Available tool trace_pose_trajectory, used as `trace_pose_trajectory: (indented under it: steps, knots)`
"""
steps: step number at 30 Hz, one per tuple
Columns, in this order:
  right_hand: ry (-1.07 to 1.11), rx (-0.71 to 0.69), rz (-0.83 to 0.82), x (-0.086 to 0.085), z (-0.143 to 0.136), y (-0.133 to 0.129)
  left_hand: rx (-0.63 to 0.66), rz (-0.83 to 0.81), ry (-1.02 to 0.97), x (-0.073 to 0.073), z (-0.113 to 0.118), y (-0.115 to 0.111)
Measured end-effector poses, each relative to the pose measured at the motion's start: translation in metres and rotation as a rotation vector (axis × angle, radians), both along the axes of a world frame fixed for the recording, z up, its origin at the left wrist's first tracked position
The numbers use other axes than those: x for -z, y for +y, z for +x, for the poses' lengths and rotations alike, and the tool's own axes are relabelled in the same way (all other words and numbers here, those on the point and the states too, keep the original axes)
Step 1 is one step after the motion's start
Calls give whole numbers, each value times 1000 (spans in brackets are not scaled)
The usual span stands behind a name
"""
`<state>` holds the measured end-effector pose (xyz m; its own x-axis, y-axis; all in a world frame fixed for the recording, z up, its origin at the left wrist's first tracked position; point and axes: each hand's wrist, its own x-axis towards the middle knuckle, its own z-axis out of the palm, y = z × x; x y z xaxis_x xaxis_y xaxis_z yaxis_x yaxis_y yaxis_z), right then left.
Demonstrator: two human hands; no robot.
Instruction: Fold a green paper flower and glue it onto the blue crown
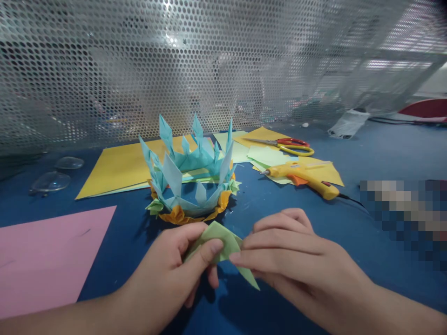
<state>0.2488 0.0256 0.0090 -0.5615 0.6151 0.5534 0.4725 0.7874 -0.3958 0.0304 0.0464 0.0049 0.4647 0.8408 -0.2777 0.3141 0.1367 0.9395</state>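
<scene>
Fingers of the left hand [167, 274]: drawn in to a pinch, thumb laid over the front of the green paper [225, 239], the other fingertips curled beneath.
Fingers of the right hand [293, 256]: brought close together on the right side of that same paper, gripping by its edge as I read it; some of the grip is hidden from me.
Green paper: held up between both hands, above the near part of the blue surface [387, 160], creased into a pointed shape, with one narrow tip hanging down to the right.
Folding so far: I judge this piece partly made; folds are in, yet the loose tip looks unsettled, and I cannot tell how many folds are left.
Blue crown: this paper crown [178, 204] stands upright just beyond the hands, and to me it looks largely built, its spikes up all round.
Crown trim: orange paper pieces [173, 215] run along the base, with a small green piece [155, 207] on the left and another on the right.
Yellow glue gun [300, 175]: lies to the right, untouched, partly over loose sheets.
Scissors [295, 145]: resting on paper behind it, nobody's hand near.
Uncut stock: a pink sheet [56, 256] lies flat at left, a yellow sheet [115, 165] behind the crown, neither folded as far as I see.
Farthest back: a perforated metal screen [209, 79].
</scene>
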Motion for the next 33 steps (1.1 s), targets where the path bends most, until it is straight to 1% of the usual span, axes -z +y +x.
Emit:
trace_pose_trajectory:
  steps: [3, 8, 10, 12, 16, 18, 20, 23, 29, 33]
  knots:
    - [53, 46, -41, 2, 0, 0, 44, 22, 15, 1, 1, 0]
    - [170, 83, -152, 9, -3, 0, 171, 107, 79, 4, -3, 0]
    - [219, 107, -197, 9, -4, -1, 201, 145, 70, 3, -5, 1]
    - [252, 127, -271, 7, -7, -1, 210, 133, 34, 1, -5, 1]
    - [356, 142, -485, 3, -13, -3, 198, 43, 46, -2, -1, 0]
    - [410, 162, -613, 3, -16, -4, 207, 43, 54, -3, 1, -1]
    - [450, 176, -774, 4, -19, -5, 212, 63, 46, -3, 2, -1]
    - [515, 193, -970, 7, -22, -4, 192, 83, 69, -3, 2, -2]
    - [559, 237, -1074, 7, -27, -4, 194, 118, 104, -3, 0, -1]
    - [652, 251, -1099, 8, -28, -4, 177, 92, 113, -1, 2, 0]
